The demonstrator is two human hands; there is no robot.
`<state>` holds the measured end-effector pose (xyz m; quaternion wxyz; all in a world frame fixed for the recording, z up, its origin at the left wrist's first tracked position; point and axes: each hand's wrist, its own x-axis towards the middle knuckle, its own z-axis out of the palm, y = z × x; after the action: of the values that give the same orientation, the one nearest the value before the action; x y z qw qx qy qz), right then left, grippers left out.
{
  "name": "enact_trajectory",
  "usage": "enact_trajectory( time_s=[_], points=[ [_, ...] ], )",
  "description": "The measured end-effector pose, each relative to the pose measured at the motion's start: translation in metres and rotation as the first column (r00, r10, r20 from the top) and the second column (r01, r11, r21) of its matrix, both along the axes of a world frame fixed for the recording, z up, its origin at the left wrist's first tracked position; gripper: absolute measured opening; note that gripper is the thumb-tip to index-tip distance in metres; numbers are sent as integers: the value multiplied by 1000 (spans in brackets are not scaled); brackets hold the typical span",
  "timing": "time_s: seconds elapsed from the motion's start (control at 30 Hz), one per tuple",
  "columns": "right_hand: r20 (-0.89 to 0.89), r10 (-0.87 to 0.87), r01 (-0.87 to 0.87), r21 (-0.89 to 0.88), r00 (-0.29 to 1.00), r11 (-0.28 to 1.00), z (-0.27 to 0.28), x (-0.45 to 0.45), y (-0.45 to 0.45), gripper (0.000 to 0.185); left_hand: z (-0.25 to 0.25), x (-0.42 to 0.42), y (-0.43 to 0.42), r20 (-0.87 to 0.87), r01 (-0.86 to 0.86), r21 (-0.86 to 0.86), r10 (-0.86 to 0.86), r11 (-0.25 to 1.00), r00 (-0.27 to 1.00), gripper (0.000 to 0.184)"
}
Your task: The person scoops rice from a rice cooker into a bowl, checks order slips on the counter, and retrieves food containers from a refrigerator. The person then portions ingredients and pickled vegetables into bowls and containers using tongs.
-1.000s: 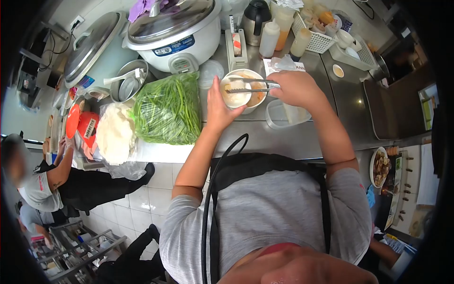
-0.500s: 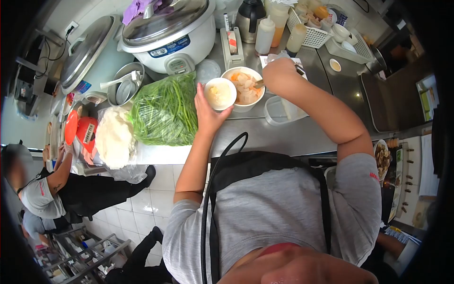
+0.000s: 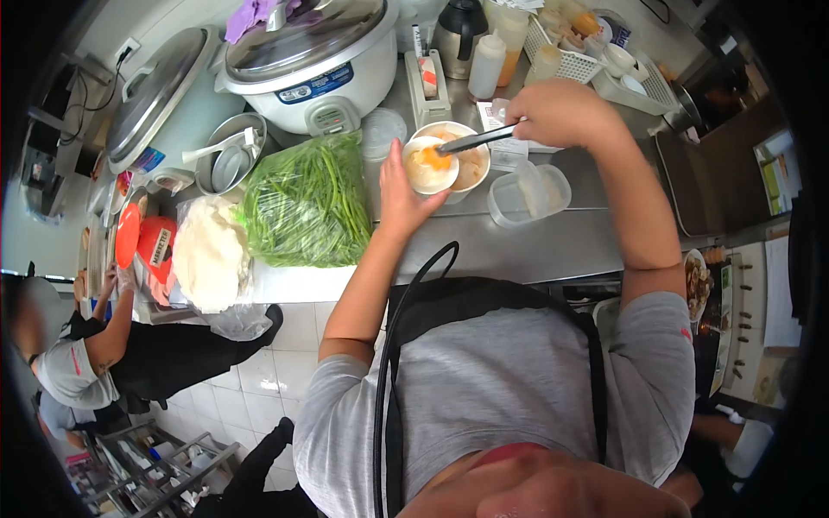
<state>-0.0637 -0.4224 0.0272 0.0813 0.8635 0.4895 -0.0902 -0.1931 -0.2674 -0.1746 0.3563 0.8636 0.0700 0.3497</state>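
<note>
My left hand [image 3: 403, 197] is wrapped round a small white cup [image 3: 429, 180] with pale food in it. In my right hand [image 3: 560, 112] is a pair of dark-handled tongs [image 3: 488, 136]. The tips of the tongs are at the small cup, with an orange piece of food [image 3: 429, 159] there; whether they still pinch it I cannot tell. Behind the small cup, partly hidden by it, stands a larger white tub [image 3: 472, 175] of pale and orange food pieces. A clear plastic container [image 3: 509, 207] sits just right of the tub.
To the left lie a bag of green vegetables [image 3: 306, 203] and a bag of white food [image 3: 211, 255]. A large rice cooker [image 3: 363, 86] stands behind. Squeeze bottles [image 3: 487, 67] and a white basket [image 3: 570, 65] line the back. A co-worker [image 3: 78, 358] stands far left.
The tongs have lifted out of the larger tub and come over the small cup with an orange piece. My left hand has shifted the small cup right, in front of the tub.
</note>
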Motion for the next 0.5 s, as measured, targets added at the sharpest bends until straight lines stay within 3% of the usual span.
enact_trajectory(
  time_s=[0.1,0.2,0.3,0.5],
  points=[
    [17,-65,66,-78,998,995,-9,-15,5,18,4,2,-8,10,40,-41,-40,998,999,105],
    [65,-138,133,75,988,988,-7,-18,-8,20,4,1,-9,29,51,-41,-50,998,998,104],
    [70,-247,245,28,967,969,-4,-15,-13,21,-2,-4,-5,4,31,-71,-31,997,1000,103],
    [172,-265,279,-65,949,958,-63,-3,-3,18,-7,-17,11,-55,-53,-109,47,993,997,102]
  ],
)
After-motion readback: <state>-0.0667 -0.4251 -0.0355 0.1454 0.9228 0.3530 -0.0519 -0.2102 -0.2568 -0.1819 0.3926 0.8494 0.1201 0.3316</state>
